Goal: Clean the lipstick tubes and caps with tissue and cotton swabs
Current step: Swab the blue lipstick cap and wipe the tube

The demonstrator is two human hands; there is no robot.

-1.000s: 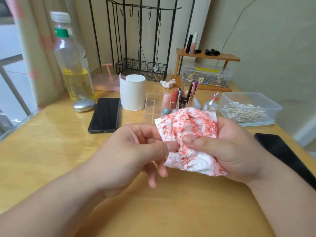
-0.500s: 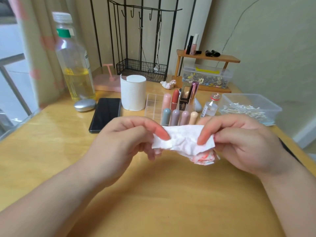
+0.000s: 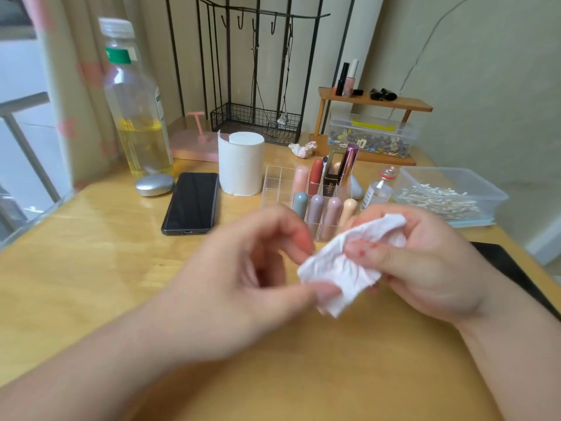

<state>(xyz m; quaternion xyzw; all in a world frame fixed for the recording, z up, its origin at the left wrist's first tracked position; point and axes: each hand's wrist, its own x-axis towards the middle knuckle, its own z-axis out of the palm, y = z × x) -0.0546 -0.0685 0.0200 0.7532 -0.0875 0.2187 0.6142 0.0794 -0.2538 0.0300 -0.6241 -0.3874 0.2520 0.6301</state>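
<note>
- Since half a second ago the tissue (image 3: 331,265) has swung from level to slanted, and its red-stained part no longer shows; nearly all white faces up.
- Left hand (image 3: 243,268) pinches the lower corner with its thumb on top, the fingers blurred.
- Right hand (image 3: 425,262) grips the upper end, its red-smeared thumb pressed across it.
- Both hold it above the desk (image 3: 91,268), in front of the lipstick tubes (image 3: 315,208) standing in a clear organizer (image 3: 273,186).
- Cotton swabs (image 3: 437,202) lie in a plastic box (image 3: 491,192) on the right.
</note>
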